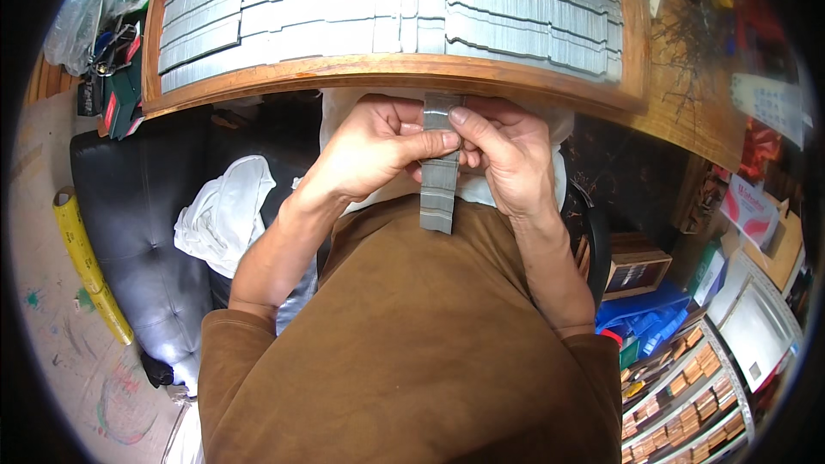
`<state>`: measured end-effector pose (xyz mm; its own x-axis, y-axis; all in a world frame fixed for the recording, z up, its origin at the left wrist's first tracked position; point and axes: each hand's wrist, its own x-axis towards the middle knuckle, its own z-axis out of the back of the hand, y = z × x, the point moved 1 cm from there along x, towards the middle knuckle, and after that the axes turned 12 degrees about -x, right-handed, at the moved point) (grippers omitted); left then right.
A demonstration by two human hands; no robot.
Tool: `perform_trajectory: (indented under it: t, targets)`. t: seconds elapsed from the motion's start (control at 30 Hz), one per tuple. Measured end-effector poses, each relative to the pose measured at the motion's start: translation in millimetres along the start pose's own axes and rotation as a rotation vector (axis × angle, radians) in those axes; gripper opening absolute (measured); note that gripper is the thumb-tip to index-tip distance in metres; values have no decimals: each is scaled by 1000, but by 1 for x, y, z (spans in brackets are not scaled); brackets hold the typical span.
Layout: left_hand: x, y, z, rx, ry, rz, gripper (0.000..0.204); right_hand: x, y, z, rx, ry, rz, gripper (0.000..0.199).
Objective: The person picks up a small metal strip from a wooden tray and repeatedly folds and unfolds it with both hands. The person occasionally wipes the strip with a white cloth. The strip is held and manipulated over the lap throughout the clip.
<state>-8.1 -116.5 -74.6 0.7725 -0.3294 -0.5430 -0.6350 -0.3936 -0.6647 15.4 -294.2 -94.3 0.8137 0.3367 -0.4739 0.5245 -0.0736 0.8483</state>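
Observation:
A narrow stack of thin grey metal pieces (438,185) stands out from between my hands, just in front of my brown shirt. My left hand (378,142) grips it from the left, with the thumb lying across its face. From the other side my right hand (509,146) pinches it, thumb near the upper end. The fingers behind the stack are partly hidden. Just beyond my hands is a wooden tray (395,67) filled with long rows of similar grey metal pieces (344,17).
A black padded seat (142,232) with a crumpled white bag (225,215) is at the left, beside a yellow tube (90,266). Wooden table (696,120) extends right of the tray. Lower right are a small wooden box (636,266), blue plastic (649,314) and a rack of small pieces (687,378).

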Motion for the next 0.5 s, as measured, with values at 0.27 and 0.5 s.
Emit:
perform_trajectory:
  t: [0.27,0.5]
  targets:
    - [0,3,-1,-26,-4,16,19,2,-3,2,12,10,-5,19]
    - [1,4,1,-42,4,14,21,2,0,-1,84,-5,-45,19]
